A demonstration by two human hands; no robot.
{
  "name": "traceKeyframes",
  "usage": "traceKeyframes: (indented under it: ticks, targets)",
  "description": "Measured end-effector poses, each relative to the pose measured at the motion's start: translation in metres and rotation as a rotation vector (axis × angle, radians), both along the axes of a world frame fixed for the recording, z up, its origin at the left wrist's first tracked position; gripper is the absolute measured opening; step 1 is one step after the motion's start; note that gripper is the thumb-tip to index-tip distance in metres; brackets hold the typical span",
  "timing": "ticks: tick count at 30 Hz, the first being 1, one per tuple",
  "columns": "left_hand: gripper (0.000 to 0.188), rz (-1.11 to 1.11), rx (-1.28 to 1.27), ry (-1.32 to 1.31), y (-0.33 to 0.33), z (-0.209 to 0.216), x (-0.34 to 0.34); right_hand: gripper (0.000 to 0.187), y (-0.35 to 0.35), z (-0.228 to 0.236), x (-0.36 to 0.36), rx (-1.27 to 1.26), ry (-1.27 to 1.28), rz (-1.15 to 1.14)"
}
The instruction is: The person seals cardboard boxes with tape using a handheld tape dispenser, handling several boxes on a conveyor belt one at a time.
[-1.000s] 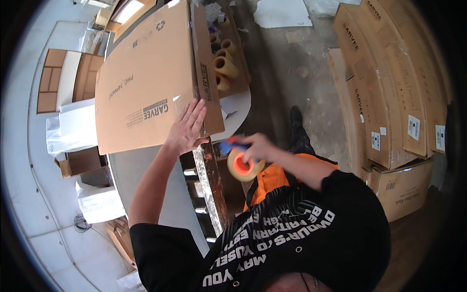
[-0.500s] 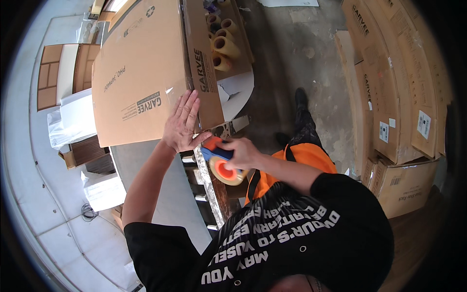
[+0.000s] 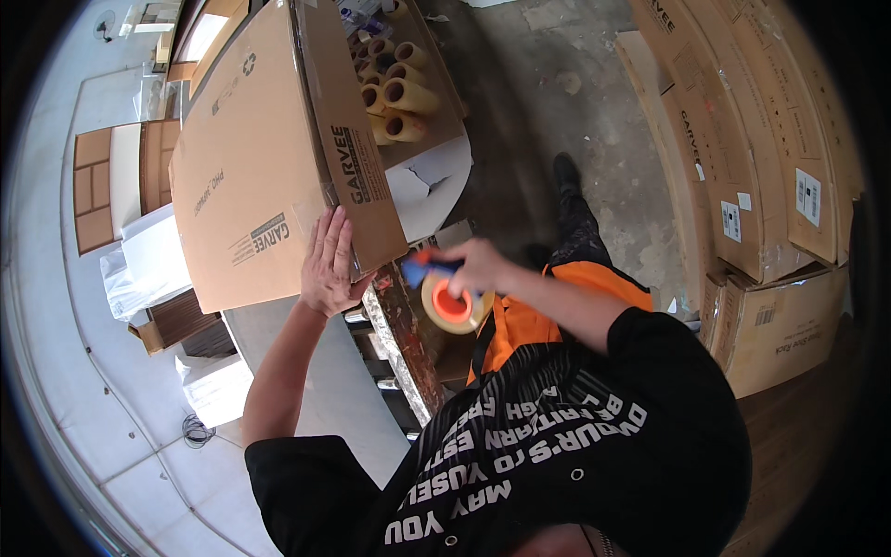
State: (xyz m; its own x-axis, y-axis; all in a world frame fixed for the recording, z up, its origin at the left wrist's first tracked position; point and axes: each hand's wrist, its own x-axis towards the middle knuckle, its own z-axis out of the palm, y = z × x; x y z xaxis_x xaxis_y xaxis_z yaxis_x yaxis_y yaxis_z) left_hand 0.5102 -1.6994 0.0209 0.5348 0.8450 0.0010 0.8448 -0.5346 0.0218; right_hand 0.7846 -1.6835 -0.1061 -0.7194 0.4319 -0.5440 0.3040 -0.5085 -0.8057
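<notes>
A large brown cardboard box [image 3: 251, 158] lies in front of me, its near corner close to both hands. My left hand [image 3: 327, 265] presses flat on the near edge of the box, fingers stretched out along the taped seam. In my right hand [image 3: 483, 267] is a blue and red tape dispenser [image 3: 429, 269], gripped by its handle and a little blurred. It carries a wide roll of tape [image 3: 452, 306] with an orange-red hub. The dispenser is just off the box's near right corner; whether tape runs between them cannot be made out.
Several yellowish tape rolls [image 3: 408, 96] stand on a surface beyond the box. Beneath the box runs a worn metal-edged frame [image 3: 399, 348] with rollers. Large cartons [image 3: 742, 139] are stacked along the right. White wrapped packages [image 3: 153, 246] lie at the left.
The tape dispenser in my right hand has moved right and slightly down, away from the box corner. My left hand stays on the box, which appears shifted left and lower as the view turned.
</notes>
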Motion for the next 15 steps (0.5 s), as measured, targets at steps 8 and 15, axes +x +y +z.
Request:
traceKeyframes:
  ticks: [8, 15]
  targets:
    - [0.097, -0.03, 0.013, -0.011, -0.002, 0.002, 0.005, 0.078, 0.063, 0.006, -0.018, 0.181, 0.148, -0.006]
    - [0.098, -0.014, -0.012, -0.027, -0.009, 0.004, 0.009, 0.083, -0.03, 0.007, -0.027, 0.245, 0.087, 0.002]
